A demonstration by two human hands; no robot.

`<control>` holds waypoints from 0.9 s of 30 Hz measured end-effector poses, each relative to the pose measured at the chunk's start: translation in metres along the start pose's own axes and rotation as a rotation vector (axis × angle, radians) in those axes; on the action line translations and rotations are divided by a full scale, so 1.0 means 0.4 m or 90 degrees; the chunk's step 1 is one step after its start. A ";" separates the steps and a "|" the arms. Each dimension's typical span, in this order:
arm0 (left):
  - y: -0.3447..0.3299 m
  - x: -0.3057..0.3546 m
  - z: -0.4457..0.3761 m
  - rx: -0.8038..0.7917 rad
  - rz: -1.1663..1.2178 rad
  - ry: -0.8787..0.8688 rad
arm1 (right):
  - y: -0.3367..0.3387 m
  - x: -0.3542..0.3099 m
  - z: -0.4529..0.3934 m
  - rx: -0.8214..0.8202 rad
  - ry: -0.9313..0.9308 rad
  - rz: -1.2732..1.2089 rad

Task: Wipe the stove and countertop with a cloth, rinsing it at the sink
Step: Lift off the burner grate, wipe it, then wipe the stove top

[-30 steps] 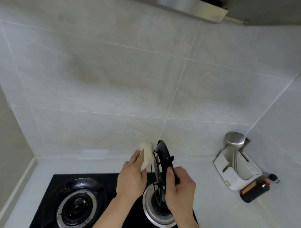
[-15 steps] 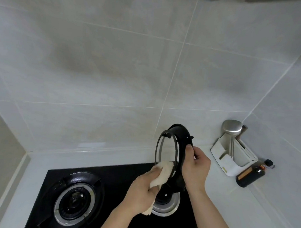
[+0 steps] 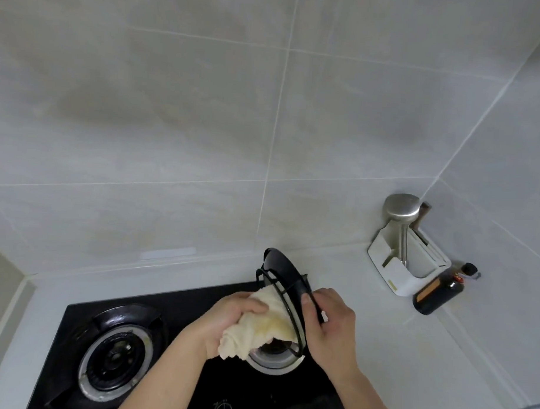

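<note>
The right hand (image 3: 328, 325) grips the black pan support (image 3: 286, 284), tilted on edge above the stove's (image 3: 179, 311) right burner (image 3: 272, 357) toward the counter's (image 3: 395, 346) back edge. The left hand (image 3: 228, 319), just left, clutches the cloth (image 3: 258, 329) against its inner ring.

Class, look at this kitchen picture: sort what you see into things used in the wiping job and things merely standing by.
In use:
cloth, gripped by the left hand
pan support, held tilted on edge by the right hand
stove
countertop

Standing by:
white holder with a metal utensil
dark bottle lying in the corner
</note>
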State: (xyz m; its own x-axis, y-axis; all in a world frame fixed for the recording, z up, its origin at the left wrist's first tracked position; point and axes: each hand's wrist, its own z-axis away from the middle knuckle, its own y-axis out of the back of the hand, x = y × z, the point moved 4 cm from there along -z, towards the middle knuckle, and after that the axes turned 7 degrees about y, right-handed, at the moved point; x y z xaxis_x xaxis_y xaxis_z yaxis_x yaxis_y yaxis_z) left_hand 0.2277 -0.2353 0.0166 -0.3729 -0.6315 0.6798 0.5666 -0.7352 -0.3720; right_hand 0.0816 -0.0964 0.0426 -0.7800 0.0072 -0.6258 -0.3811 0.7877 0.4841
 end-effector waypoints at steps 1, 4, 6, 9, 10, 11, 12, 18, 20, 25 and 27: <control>-0.005 -0.011 -0.007 -0.014 0.068 0.024 | 0.007 0.011 0.005 0.002 -0.006 -0.004; -0.038 -0.040 -0.014 -0.048 0.233 0.049 | 0.026 0.036 0.008 -0.008 -0.027 -0.017; -0.057 -0.051 -0.025 -0.067 0.330 0.044 | 0.037 0.054 0.006 -0.020 -0.032 -0.029; -0.081 -0.063 -0.055 -0.071 0.416 0.040 | 0.056 0.092 0.012 -0.026 -0.059 -0.065; -0.095 -0.066 -0.058 -0.053 0.434 0.042 | 0.058 0.106 0.015 -0.027 -0.067 -0.074; -0.115 -0.076 -0.064 -0.029 0.451 0.044 | 0.066 0.123 0.020 -0.029 -0.078 -0.088; -0.129 -0.085 -0.070 -0.001 0.462 0.047 | 0.069 0.141 0.025 -0.029 -0.091 -0.099; -0.225 -0.130 -0.085 0.098 0.196 0.104 | 0.148 0.287 0.024 0.037 -0.248 -0.177; -0.243 -0.139 -0.091 0.123 0.153 0.105 | 0.189 0.335 0.003 0.070 -0.257 -0.176; -0.267 -0.164 -0.160 0.190 0.189 0.097 | 0.264 0.489 0.009 -0.013 -0.231 -0.066; -0.285 -0.171 -0.186 0.208 0.199 0.096 | 0.293 0.516 0.027 -0.055 -0.117 0.059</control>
State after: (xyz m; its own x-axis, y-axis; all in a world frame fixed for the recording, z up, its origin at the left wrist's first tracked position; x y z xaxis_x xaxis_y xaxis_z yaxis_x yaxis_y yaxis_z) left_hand 0.1339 -0.1267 -0.0346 -0.2365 -0.8569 0.4581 0.8613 -0.4031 -0.3093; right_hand -0.1189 0.0042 -0.0365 -0.7127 0.1958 -0.6736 -0.3597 0.7224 0.5906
